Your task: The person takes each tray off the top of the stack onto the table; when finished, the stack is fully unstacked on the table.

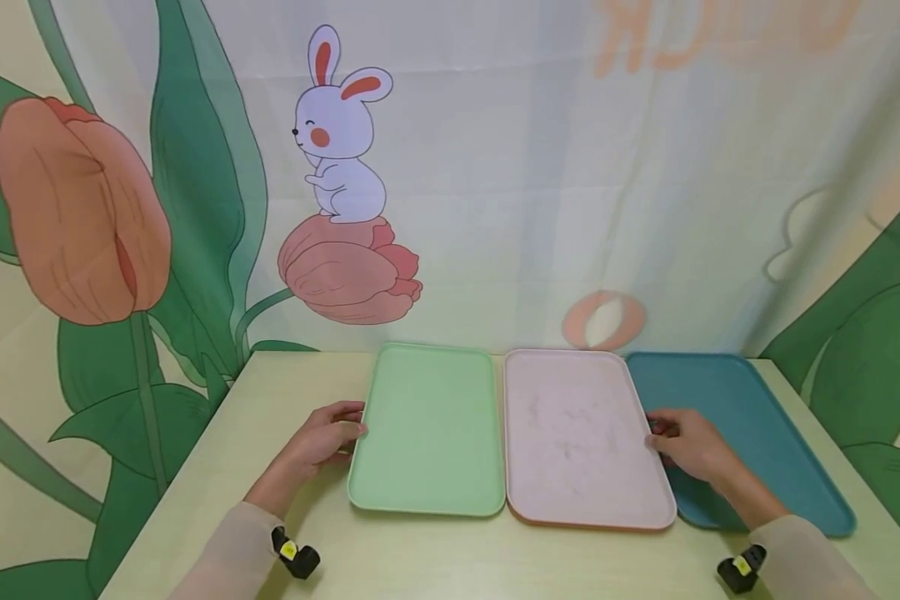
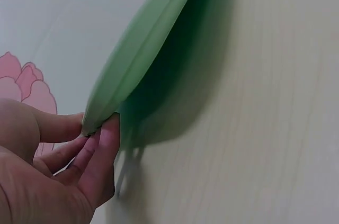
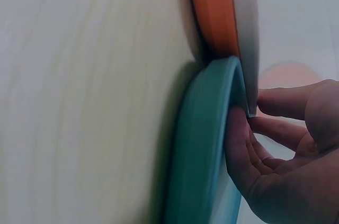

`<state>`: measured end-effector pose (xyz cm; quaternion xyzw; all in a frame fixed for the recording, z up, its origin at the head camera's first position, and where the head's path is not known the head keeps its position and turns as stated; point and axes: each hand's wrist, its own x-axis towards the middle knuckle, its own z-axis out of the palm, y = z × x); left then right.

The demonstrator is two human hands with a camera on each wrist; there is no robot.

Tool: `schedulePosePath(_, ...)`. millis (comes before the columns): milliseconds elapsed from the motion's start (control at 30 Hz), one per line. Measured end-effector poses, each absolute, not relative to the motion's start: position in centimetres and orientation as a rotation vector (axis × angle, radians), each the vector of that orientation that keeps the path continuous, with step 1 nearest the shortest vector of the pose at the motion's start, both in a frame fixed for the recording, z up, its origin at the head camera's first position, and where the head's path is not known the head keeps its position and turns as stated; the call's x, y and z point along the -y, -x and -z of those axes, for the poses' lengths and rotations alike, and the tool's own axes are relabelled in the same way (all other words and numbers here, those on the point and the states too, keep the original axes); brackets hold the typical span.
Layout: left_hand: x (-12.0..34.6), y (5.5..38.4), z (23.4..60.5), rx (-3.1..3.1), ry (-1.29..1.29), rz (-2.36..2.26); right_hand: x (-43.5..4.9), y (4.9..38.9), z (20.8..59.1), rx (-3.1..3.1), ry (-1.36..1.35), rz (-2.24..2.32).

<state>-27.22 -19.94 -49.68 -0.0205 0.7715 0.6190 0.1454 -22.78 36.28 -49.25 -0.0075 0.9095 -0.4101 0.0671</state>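
My left hand pinches the left edge of a light green tray, thumb on the rim and fingers beneath. In the left wrist view, that side of the green tray stands tilted off the table, with a shadow under it. At the right edge of a pale pink tray, my right hand grips the rim between thumb and fingers. Orange shows under the pale rim in the right wrist view. The fingers of this hand reach over a teal tray, whose left side lies under the pale pink one.
The three trays lie side by side on a pale wood-grain table. Behind it hangs a curtain printed with tulips and a rabbit. A small black device sits at the left wrist, another black device at the right.
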Motion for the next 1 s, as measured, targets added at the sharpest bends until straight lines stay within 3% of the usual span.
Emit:
schedulePosePath(400, 18.6, 26.9, 50.0, -2.500, 0.088, -1.590, -36.2, 23.1, 49.3, -2.746, 0.066, 1.234)
schedulePosePath(1000, 17.7, 26.8, 49.7, -2.886, -0.084, -1.178, -36.6, 23.2, 49.1, -2.733, 0.093, 1.197)
